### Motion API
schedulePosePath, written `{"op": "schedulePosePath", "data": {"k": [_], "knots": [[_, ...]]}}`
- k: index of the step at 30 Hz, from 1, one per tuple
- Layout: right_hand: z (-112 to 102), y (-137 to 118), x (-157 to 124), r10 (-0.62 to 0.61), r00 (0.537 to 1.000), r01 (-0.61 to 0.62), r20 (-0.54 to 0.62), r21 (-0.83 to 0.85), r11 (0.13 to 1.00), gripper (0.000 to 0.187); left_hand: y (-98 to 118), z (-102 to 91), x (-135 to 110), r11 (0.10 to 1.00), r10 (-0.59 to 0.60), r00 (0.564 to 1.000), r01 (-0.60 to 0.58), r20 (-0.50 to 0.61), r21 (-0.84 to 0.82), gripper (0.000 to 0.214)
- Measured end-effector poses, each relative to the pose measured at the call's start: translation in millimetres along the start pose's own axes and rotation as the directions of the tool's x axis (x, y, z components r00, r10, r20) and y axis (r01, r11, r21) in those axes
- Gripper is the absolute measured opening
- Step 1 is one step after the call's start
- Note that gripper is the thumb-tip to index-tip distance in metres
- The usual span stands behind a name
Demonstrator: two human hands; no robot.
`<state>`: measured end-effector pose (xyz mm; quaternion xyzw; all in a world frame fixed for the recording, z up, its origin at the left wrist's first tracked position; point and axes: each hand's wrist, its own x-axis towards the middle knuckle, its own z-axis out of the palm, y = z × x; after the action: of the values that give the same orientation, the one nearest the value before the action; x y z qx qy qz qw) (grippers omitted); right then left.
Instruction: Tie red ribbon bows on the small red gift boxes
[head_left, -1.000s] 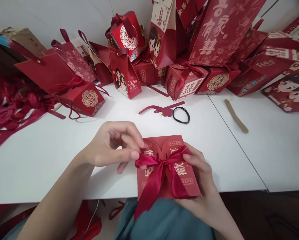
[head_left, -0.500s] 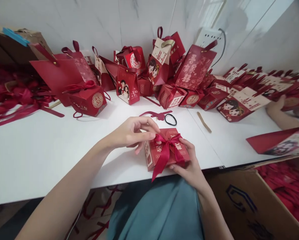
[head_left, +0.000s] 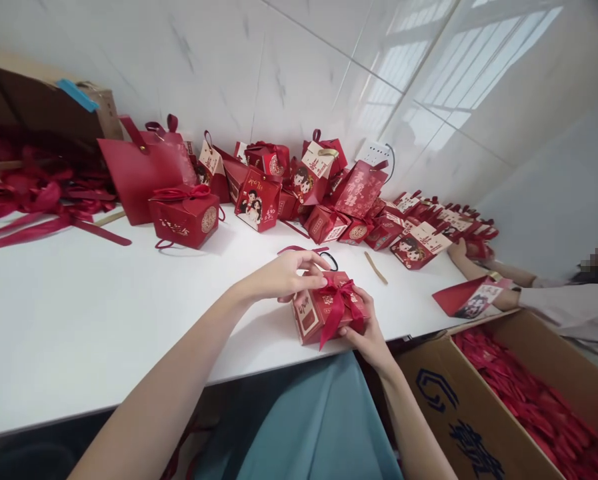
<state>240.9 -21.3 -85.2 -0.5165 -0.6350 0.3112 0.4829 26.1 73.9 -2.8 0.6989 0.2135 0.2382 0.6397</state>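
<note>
A red gift box with pale lettering sits tilted near the table's front edge, a dark red satin ribbon bow tied across its top. My right hand grips the box from the right side, thumb low on the near face. At the upper left of the box, my left hand pinches the bow's left loop between thumb and fingers; part of that loop is covered by the hand. Just behind the fingers lies a black elastic band, beside a flat red strap.
Finished-looking red boxes crowd the back of the white table. A tan strip lies right of centre. Ribbons fill a carton at lower right and pile up at far left. Another person's hand reaches boxes at right.
The view has swung right and tilted, showing more of the carton and the other person. Both hands stay at the box, which is turned slightly, showing more of its left side.
</note>
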Motion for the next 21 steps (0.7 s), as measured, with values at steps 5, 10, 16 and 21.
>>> {"op": "schedulePosePath", "data": {"k": [5,10,16,21], "knots": [[0.3,-0.3,-0.8,-0.007,1.0,0.006,-0.008,-0.065,0.998,0.074,0.0,-2.1,-1.6,0.998,-0.038,0.999,0.038,-0.017,0.039,0.026],[0.7,-2.1,-1.4,-0.012,1.0,0.01,-0.025,-0.102,0.995,0.071,-0.3,-1.0,-1.2,0.997,-0.071,0.997,0.07,0.027,0.026,0.015],[2.4,0.3,-3.4,0.037,0.999,-0.037,-0.026,0.027,0.999,0.071,-4.9,6.9,2.2,0.996,-0.019,1.0,0.02,0.011,-0.084,0.015],[0.4,4.4,-2.1,0.026,0.999,-0.028,0.027,0.069,0.997,0.071,-9.0,9.5,4.4,0.987,-0.053,0.999,0.054,0.014,-0.154,0.021]]}}
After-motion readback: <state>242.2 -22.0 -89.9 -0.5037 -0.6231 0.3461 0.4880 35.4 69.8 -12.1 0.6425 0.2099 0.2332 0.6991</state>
